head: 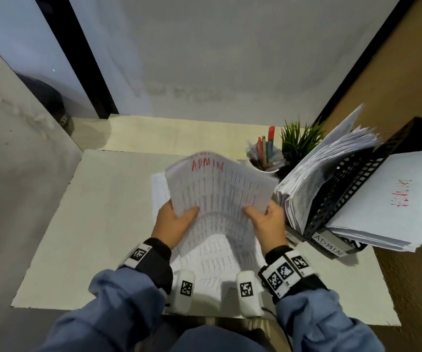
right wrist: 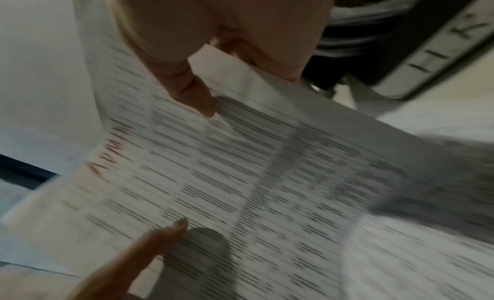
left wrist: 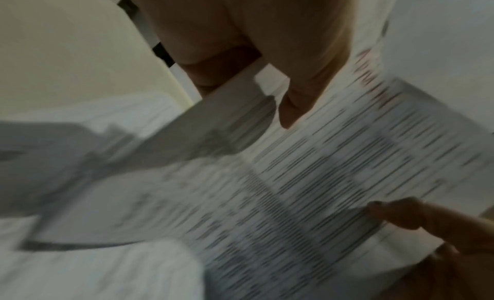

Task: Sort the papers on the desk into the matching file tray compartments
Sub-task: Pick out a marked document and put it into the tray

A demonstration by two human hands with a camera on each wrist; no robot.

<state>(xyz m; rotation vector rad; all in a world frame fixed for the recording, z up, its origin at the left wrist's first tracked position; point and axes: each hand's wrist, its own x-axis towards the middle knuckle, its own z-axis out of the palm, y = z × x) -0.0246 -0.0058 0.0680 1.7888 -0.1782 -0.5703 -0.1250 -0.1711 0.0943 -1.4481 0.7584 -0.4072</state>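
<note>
A bundle of printed sheets marked ADMIN in red (head: 217,189) is lifted above the desk, bent upward, its print blurred by motion. My left hand (head: 179,218) grips its left edge, thumb on top (left wrist: 294,106) and fingers beneath. On the opposite edge my right hand (head: 262,217) holds it the same way, thumb (right wrist: 192,93) on the page. More printed sheets (head: 217,265) lie flat on the desk under the bundle. The black mesh file tray (head: 344,194) stands tilted at the right, stuffed with papers, with an ADMIN label (head: 328,246) on its front.
A white cup of pens (head: 265,156) and a small green plant (head: 298,141) stand behind the tray's left end. A loose sheet with red writing (head: 382,199) lies on the tray's right side. The white desk (head: 90,224) meets walls at the back and left.
</note>
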